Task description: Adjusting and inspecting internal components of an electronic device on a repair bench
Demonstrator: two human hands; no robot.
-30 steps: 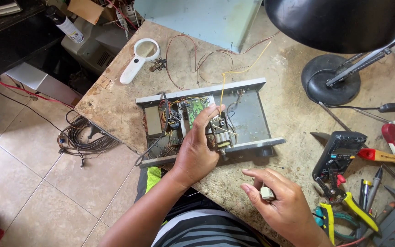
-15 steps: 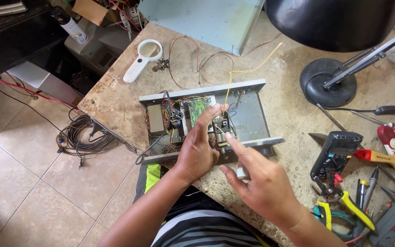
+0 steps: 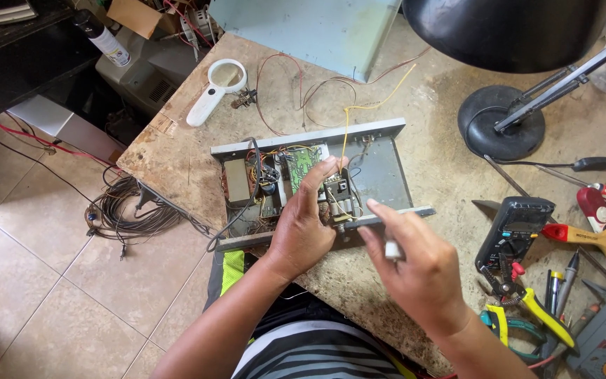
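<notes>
Two hands work over one open metal box lying on the counter. The right hand has moved up from the counter edge to the box's front rail, pinching one small white part. The left hand stays inside the box, fingers on one green board. One magnifying glass, one black meter and one lamp lie nearby.

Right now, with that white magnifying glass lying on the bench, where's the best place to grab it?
Probably by the handle of the magnifying glass, which lies flat, angling toward the table's near-left edge. Come from that side; the round lens end sits beside loose red wires.
</notes>
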